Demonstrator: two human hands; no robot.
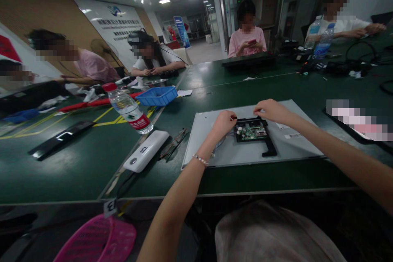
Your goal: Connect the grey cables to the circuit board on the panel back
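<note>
A flat grey-white panel [211, 147], which looks like the back of a display, lies on the green table. On it sits a black plastic bracket [270, 147] around a green circuit board [251, 132]. My left hand [225, 123] is closed in a pinch at the bracket's upper left corner. Over the bracket's upper right side, my right hand [272, 111] is closed too, thumb and fingers together. What either hand pinches is too small or hidden to make out. Thin cables [219, 143] run beside my left wrist.
Left of the panel are eyeglasses [174, 144], a white power bank [146, 151], a water bottle [130, 110] and a blue tray [157, 96]. A phone [356, 123] lies at right. A pink basket [98, 237] stands below the table edge. Several people sit around the table.
</note>
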